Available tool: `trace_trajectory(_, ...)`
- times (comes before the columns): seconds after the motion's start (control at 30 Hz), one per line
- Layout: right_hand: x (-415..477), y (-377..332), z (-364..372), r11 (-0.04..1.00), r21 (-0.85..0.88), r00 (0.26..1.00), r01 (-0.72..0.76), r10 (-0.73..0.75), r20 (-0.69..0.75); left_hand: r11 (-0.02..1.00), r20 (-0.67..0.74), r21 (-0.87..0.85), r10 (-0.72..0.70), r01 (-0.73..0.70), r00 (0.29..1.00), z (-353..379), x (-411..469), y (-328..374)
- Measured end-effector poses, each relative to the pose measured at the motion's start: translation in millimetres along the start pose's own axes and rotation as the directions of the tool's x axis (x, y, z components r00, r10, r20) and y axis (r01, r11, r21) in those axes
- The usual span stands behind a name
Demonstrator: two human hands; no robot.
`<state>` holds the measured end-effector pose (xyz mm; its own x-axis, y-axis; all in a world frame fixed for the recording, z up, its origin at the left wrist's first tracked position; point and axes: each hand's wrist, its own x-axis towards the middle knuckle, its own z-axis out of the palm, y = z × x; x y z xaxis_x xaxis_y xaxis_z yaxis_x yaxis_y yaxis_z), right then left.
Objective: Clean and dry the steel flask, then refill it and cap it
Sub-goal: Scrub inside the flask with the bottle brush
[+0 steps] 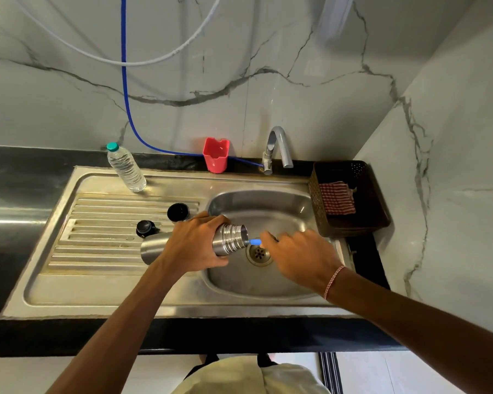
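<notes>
1. Steel flask (231, 239) lies on its side across the left rim of the sink basin (268, 206). Its base is over the drainboard (103, 251) and its ribbed, open neck points right, above the basin.
2. Far left of the basin, at the back of the drainboard, stands a clear water bottle (125, 169) with a teal cap. No writing on it can be made out.
3. Nearer the basin, two black pieces sit on the drainboard ribs: a knobbed cap (145, 228), touching or just beside the flask's base, and a round black lid (178, 212) just behind the left hand.
4. The left hand (195, 245) is wrapped over the flask's middle, fingers curled round it, hiding most of the body.
5. Behind the basin's left corner, against the marble wall, a red cup (215, 156) stands. A blue hose (124, 81) runs down the wall, behind the cup and on to the tap (278, 146).
6. Over the basin, just above the drain (259, 253), a short blue-handled tool (255, 241) bridges the gap between flask mouth and right hand. Its working end cannot be seen.
7. The right hand (299, 258) pinches that handle, fingers curled, and a red-and-white thread (333, 281) circles the wrist.
8. Right of the basin, touching its rim, is a dark basket (377, 214) holding a red-checked cloth (336, 198).
</notes>
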<state>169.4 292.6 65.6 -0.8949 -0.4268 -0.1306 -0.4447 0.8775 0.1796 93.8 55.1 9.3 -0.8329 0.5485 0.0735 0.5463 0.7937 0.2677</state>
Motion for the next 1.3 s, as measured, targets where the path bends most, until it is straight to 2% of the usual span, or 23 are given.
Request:
trace_trajectory(0.03,-2,5,0,1.0,0.019,1.0,0.012,-0.011,-0.016,1.0,0.005,0.016,0.011,-0.011,1.0,0,0,-1)
trace_trajectory(0.13,0,21,-12,0.987,0.161,0.994,0.022,-0.038,0.098,1.0,0.0,0.021,0.006,-0.006,1.0,-2,0,-4)
trace_trajectory(0.23,3,39,-19,0.92,0.39,0.97,-0.035,-0.062,0.234,0.999,0.002,0.036,0.032,-0.032,0.999,-2,0,-8)
trace_trajectory(0.37,2,63,-2,0.739,0.649,0.918,-0.182,-0.109,0.381,0.999,0.001,0.021,0.047,-0.047,0.999,-6,-3,-17)
trace_trajectory(0.47,-7,75,-8,0.464,0.751,0.8,-0.469,-0.138,0.584,0.997,0.007,0.019,0.076,-0.076,0.997,-9,-5,-25)
trace_trajectory(0.5,-9,78,-11,0.397,0.74,0.754,-0.543,-0.157,0.638,0.996,0.009,0.017,0.084,-0.084,0.996,-9,-6,-28)
trace_trajectory(0.53,-10,81,-12,0.375,0.733,0.734,-0.568,-0.171,0.657,0.996,0.01,0.016,0.085,-0.085,0.996,-8,-7,-30)
trace_trajectory(0.57,-8,82,-15,0.374,0.723,0.727,-0.581,-0.159,0.667,0.996,0.012,0.017,0.082,-0.082,0.997,-8,-7,-32)
trace_trajectory(0.6,-8,80,-15,0.413,0.727,0.757,-0.548,-0.124,0.641,0.997,0.017,0.019,0.076,-0.076,0.997,-7,-8,-35)
trace_trajectory(0.63,-9,77,-14,0.532,0.721,0.828,-0.444,-0.063,0.557,0.997,0.025,0.022,0.067,-0.068,0.997,-7,-8,-37)
trace_trajectory(0.67,-12,74,-11,0.73,0.63,0.918,-0.267,-0.006,0.397,0.998,0.033,0.024,0.053,-0.054,0.998,-7,-8,-39)
trace_trajectory(0.7,-16,71,-7,0.915,0.392,0.98,-0.096,0.019,0.197,0.999,0.037,0.018,0.028,-0.028,0.999,-8,-9,-40)
trace_trajectory(0.73,-22,69,-3,0.992,0.119,0.997,-0.032,0.024,0.072,1.0,0.038,0.001,-0.005,0.005,0.999,-9,-9,-41)
trace_trajectory(0.77,-26,65,-3,0.997,-0.068,0.999,-0.042,0.041,-0.006,0.999,0.039,-0.021,-0.033,0.034,0.999,-10,-9,-42)
trace_trajectory(0.8,-29,60,-2,0.987,-0.15,0.997,-0.054,0.045,-0.064,0.998,0.038,-0.038,-0.047,0.048,0.998,-10,-10,-42)
trace_trajectory(0.9,-33,49,6,0.987,-0.158,0.993,-0.039,0.021,-0.114,0.999,0.037,-0.016,-0.029,0.03,0.999,-6,-9,-41)
trace_trajectory(1.07,-15,46,-4,0.999,-0.02,0.997,-0.039,0.037,-0.064,1.0,0.011,-0.017,-0.012,0.012,1.0,0,-5,-39)
trace_trajectory(1.13,-7,47,-12,0.998,0.041,0.999,-0.05,0.05,0.006,1.0,-0.006,-0.011,0.012,-0.012,1.0,1,-3,-38)
trace_trajectory(1.2,2,43,-13,0.992,0.108,0.992,0.069,-0.079,0.097,0.999,-0.021,-0.01,0.033,-0.033,0.999,1,0,-34)
trace_trajectory(1.23,8,38,-17,0.967,0.228,0.974,0.115,-0.156,0.167,0.999,-0.025,-0.019,0.047,-0.047,0.999,1,2,-30)
trace_trajectory(1.3,21,36,-24,0.887,0.459,0.911,0.044,-0.224,0.346,0.995,-0.031,-0.046,0.088,-0.09,0.996,2,6,-21)
